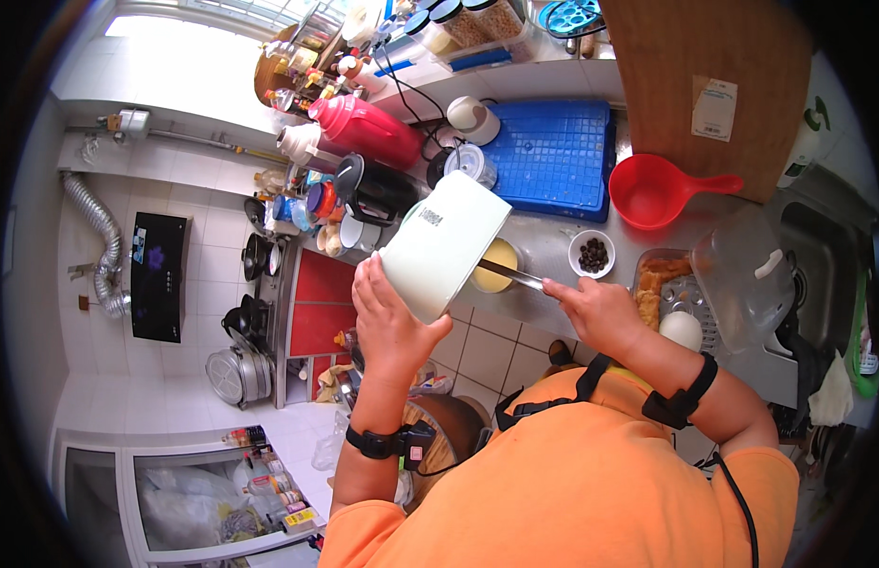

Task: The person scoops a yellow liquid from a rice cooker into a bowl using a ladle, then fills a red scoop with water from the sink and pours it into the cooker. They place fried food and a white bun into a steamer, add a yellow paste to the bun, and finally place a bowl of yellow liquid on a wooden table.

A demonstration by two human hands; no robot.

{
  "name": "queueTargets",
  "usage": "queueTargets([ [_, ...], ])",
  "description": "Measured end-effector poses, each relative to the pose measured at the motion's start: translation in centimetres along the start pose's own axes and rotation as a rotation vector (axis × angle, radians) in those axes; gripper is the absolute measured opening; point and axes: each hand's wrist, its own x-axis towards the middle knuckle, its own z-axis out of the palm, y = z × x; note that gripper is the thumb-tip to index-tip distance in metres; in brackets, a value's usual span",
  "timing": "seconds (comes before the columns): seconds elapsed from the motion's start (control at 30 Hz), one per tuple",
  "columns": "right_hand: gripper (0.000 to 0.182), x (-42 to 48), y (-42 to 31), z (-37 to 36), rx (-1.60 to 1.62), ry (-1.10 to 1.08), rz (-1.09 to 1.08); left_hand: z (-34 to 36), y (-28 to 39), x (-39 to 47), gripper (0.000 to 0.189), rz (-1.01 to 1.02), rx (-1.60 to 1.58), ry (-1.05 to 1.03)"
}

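Note:
My left hand (pixel 397 312) grips a pale mint-coloured container (pixel 446 245) from its near side. The container is tilted, with its outer wall and a printed code facing me; its inside is hidden. In my right hand (pixel 603 309) is the metal handle of a utensil (pixel 514 273), whose far end disappears behind the container. Just beyond that handle, on the steel counter, stands a round vessel of smooth yellow mixture (pixel 498 264), partly covered by the container. A small white bowl of dark round pieces (pixel 592 254) sits to the right of it.
Behind lie a blue plastic crate or tray (pixel 549 160) and a red dipper (pixel 649 192). A black kettle (pixel 375 188) and a pink thermos (pixel 368 131) stand left. At right are a tray of browned food (pixel 652 284), a clear plastic lid (pixel 741 280) and a sink (pixel 819 248).

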Motion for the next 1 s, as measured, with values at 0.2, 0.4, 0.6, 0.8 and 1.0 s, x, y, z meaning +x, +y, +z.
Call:
queueTargets([
  [0.2,0.033,-0.04,-0.14,-0.04,0.012,0.012,-0.007,-0.46,0.11,-0.16,0.098,-0.017,-0.032,-0.006],
  [0.4,0.032,-0.15,-0.33,0.05,0.009,0.011,-0.008,-0.56,-0.07,-0.41,0.099,-0.018,-0.006,-0.006],
  [0.6,0.033,-0.28,-0.66,0.00,-0.008,0.012,-0.013,-0.72,-0.30,-0.67,0.099,-0.015,0.002,0.007],
  [0.8,0.033,-0.56,-0.93,-0.06,-0.014,0.021,-0.014,-0.86,-0.37,-0.86,0.101,-0.006,0.019,0.015],
  [1.0,0.037,-0.68,-0.87,0.08,-0.017,0.023,-0.027,-0.84,-0.80,-0.76,0.101,-0.006,-0.010,0.014],
])
